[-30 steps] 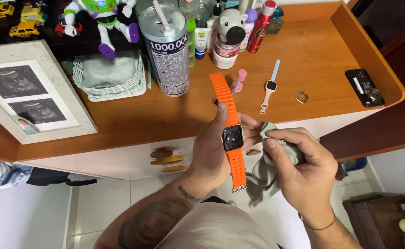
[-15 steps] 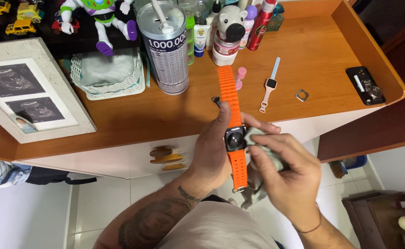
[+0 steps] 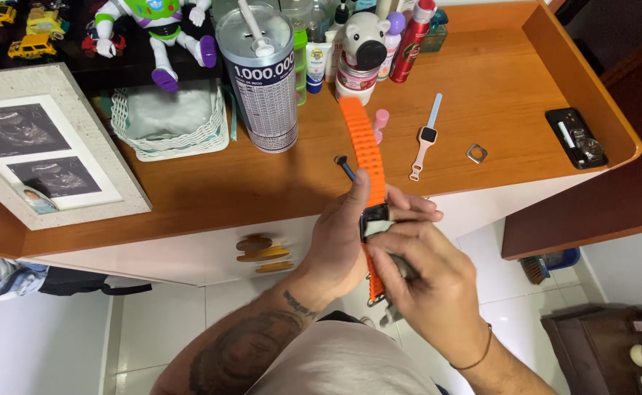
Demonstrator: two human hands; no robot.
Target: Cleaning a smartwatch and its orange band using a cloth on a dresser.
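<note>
Orange-strapped watch [image 3: 368, 172] lying lengthwise away from body, gripped at case in left hand [image 3: 339, 238], right hand [image 3: 427, 281] pressing cloth [image 3: 401, 267] across face.

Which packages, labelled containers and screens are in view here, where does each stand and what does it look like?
Tall can: back of the desk, centre; silver cylinder, dark printed band.
Red spray can: back of the desk, right of the can; slim, white cap.
Tube: just right of the can; white, blue cap downward.
Orange-strap watch: between both hands, screen partly covered by a cloth.
Small watch: flat on the desk; dark screen, pale straps.
</note>
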